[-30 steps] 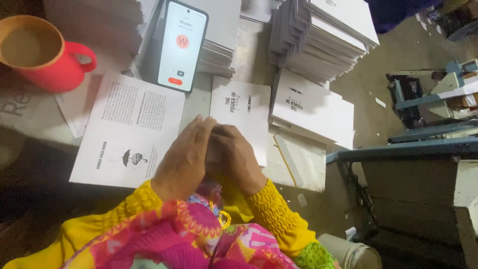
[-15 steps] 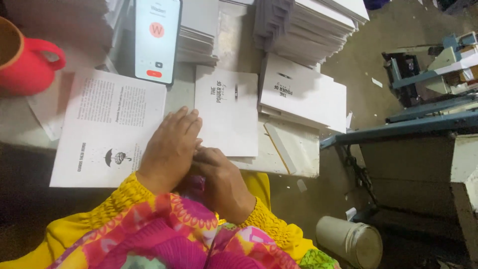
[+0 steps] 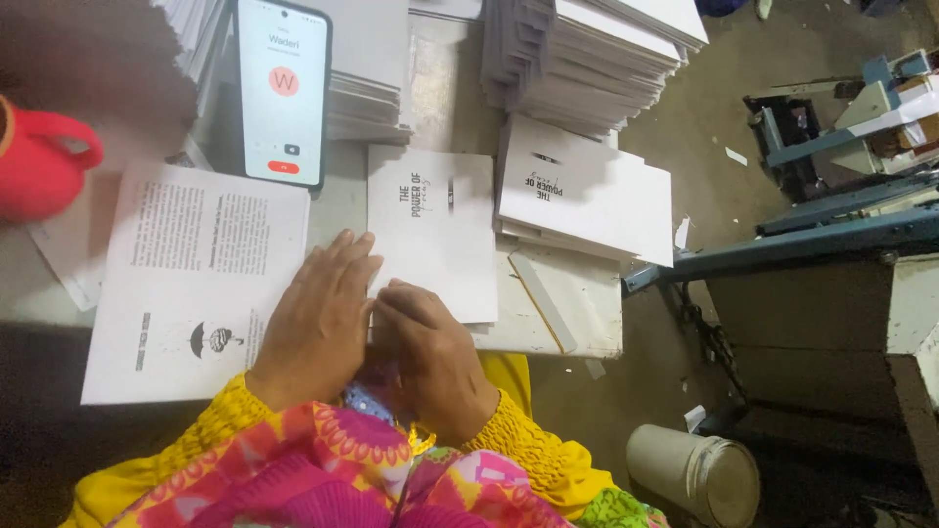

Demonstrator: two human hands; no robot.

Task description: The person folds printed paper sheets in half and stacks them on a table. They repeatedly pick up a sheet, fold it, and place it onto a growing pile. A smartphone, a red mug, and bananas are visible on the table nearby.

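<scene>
Head view: both hands (image 3: 377,328) rest flat on white booklet (image 3: 432,235).

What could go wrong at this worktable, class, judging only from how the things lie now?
1. The red mug stands beside the printed sheet; a knock might tip it onto the paper.
2. The phone leans against a paper stack and could slide.
3. The left hand and right hand lie on the white booklet and may crease it.

Both hands (image 3: 377,328) on white booklet (image 3: 433,235)

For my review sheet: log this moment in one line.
left hand: flat on open printed sheet | right hand: at white booklet edge | phone: propped, lit
</scene>
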